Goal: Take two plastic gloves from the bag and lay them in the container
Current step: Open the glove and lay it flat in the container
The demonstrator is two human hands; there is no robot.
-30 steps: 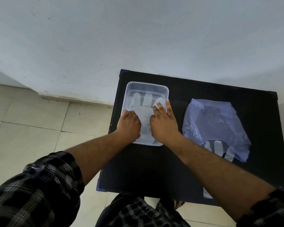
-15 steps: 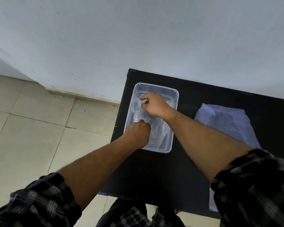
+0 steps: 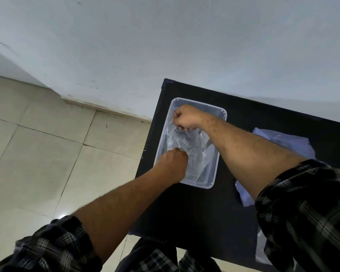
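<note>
Both hands had gone from lying flat in the tray a second earlier to closed pinches. The right hand (image 3: 186, 117) was fisted at the far end of the container (image 3: 214, 173), gripping crumpled clear film, and the left hand (image 3: 173, 163) was bunched at the near end, nipping the same film. The plastic gloves (image 3: 190, 146) now lay rumpled inside the container instead of spread out, so they seemed to be getting straightened or reseated, the task near its end. The bag (image 3: 289, 142) sat just beside the container on the black table (image 3: 194, 209), partly hidden by the right forearm.
</note>
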